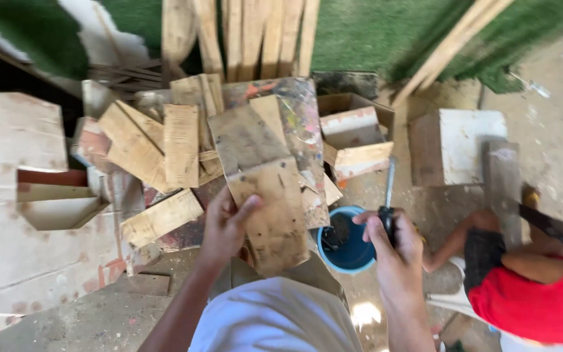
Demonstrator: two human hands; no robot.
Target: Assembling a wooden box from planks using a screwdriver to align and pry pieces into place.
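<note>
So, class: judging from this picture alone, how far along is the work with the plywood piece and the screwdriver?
Done: the plywood piece is picked out of the scrap pile, gripped by the left hand.
In hand: the right hand grips a screwdriver, blade up, apart from the board.
Left: small dark fasteners in the board look untouched; the blue bucket sits below.

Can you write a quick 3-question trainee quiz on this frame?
1. True or false: the left hand grips a plywood piece.
2. What does the right hand hold? A) screwdriver B) saw C) brush
3. What colour is the bucket between the hands?

Key:
1. True
2. A, the metal shaft points up, away from the wearer
3. Blue
</note>
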